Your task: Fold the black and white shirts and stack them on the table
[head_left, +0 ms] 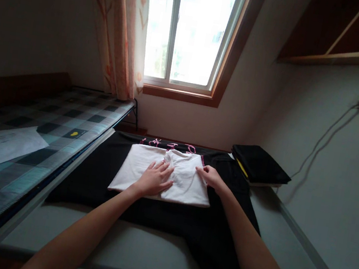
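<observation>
White folded garment — black cloth beneath it, left hand splayed flat on top, right hand touching its right edge — grip unclear

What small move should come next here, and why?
Probably smooth the white folded cloth toward its right edge: creases show on its right half, the left hand lies spread near its middle, and the right hand touches that edge, seemingly placed to steady it.

The pale tabletop carries a spread black garment with pink lettering and, at its far right, a black stack with a yellow strip. On the checked mattress lie paper sheets.
</observation>
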`<act>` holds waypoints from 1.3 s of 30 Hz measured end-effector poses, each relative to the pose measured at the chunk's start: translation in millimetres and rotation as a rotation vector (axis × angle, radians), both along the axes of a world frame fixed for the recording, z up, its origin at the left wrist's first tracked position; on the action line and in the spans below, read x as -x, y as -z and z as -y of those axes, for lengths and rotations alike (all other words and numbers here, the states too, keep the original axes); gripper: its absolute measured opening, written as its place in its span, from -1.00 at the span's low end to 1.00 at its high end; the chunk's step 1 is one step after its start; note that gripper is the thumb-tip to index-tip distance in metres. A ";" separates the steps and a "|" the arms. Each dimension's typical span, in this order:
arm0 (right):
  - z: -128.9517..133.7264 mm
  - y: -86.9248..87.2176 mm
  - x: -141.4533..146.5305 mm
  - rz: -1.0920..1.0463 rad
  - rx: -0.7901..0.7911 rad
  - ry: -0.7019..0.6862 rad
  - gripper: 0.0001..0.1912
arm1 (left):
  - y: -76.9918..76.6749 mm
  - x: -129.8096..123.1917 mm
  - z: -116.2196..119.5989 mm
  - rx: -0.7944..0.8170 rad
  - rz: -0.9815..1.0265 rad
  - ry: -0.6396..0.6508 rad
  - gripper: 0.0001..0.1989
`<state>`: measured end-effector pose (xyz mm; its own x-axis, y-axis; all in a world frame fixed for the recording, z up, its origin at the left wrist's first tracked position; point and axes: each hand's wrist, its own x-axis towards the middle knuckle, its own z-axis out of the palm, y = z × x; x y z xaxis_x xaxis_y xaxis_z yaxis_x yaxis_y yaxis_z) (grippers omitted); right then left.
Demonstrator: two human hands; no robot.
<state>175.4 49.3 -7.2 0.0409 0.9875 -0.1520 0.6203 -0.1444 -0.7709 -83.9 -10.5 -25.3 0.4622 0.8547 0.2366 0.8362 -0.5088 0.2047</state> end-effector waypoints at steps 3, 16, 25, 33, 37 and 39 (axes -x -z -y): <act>1.1 1.4 2.4 -0.154 0.026 -0.024 -0.66 | -3.7 3.8 -2.0 -0.027 0.011 -0.010 -0.44; -4.6 -17.6 -65.5 -0.099 -0.069 -0.058 -0.72 | -15.2 37.5 -18.6 0.006 0.050 -0.146 -0.61; -4.3 -21.2 -69.8 -0.010 0.029 -0.009 -0.78 | -5.5 29.0 -15.4 0.047 -0.031 -0.108 -0.47; -7.0 -91.8 -13.7 -0.309 -0.083 -0.122 -0.70 | -19.8 19.2 -22.2 0.182 0.800 0.080 -0.45; 8.9 -114.0 59.4 -0.446 -0.220 -0.421 -0.64 | -39.2 26.4 -24.4 0.630 1.376 0.084 -0.20; 17.9 -108.4 87.8 -0.534 -0.134 -0.678 -0.56 | -42.6 37.8 -28.0 0.727 1.481 0.021 -0.16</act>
<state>87.6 31.5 101.1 -0.6053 0.7843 0.1358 0.0904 0.2372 -0.9672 -121.7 17.5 17.2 0.2256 0.9736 0.0333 -0.2965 0.0361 0.9543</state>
